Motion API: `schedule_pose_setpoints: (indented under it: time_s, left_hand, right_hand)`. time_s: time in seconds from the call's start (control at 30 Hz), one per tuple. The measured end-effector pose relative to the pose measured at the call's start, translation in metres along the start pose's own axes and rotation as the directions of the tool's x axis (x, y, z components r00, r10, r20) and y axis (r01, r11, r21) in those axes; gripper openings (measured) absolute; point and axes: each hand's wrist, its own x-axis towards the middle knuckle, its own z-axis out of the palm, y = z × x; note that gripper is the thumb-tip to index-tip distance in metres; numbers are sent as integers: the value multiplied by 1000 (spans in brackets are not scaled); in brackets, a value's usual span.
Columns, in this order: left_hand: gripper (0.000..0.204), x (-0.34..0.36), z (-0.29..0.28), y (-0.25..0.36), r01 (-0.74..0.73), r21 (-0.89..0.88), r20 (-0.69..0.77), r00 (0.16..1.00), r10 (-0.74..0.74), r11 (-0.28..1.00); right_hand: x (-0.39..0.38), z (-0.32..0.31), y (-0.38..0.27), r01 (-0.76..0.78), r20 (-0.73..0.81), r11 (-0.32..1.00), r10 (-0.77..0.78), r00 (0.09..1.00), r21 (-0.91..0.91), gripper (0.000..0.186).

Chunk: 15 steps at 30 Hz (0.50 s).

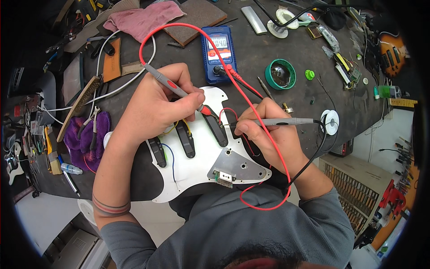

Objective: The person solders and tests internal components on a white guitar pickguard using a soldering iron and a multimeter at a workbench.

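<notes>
A white guitar pickguard (197,163) lies underside up at the bench edge, with three black pickups (217,130) and a grey metal plate (235,166) on it. My left hand (163,98) grips a grey and red test probe (168,84), its red tip at the upper end of the right-hand pickup. Between the fingers of my right hand (268,132) is a grey and black test probe (286,121), pointing left at the same pickup's thin wires. Whether either tip touches metal is too small to tell. Beyond the pickguard stands a blue multimeter (218,62), its display lit.
The red test lead (233,76) loops over both hands. A teal round bowl (281,74) and a small green piece (309,74) sit beyond my right hand. At left are a wooden brush (78,109), a purple cloth (85,139) with pliers, and a white cable (116,92).
</notes>
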Motion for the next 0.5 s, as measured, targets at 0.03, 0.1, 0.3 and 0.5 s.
schedule_pose_setpoints:
  time_s: [0.03, 0.1, 0.3, 0.5]
  left_hand:
    - [27, 0, 0, 0, 1, 1, 1, 1000, -1, 1000]
    - [27, 0, 0, 1, 2, 2, 1, 1000, -2, 1000]
    - [28, -1, -1, 3, 32, -4, 3, 999, -32, 999]
    - [29, -2, -1, 3, 66, 12, 8, 998, -66, 998]
  right_hand:
    - [0, 0, 0, 6, 0, 1000, -6, 1000, 0, 27]
    - [0, 1, 1, 12, -2, 1000, -12, 1000, 1, 27]
    - [-1, 1, 4, 30, -5, 1000, -30, 1000, 0, 28]
    - [0, 1, 2, 6, -8, 1000, -6, 1000, 15, 27]
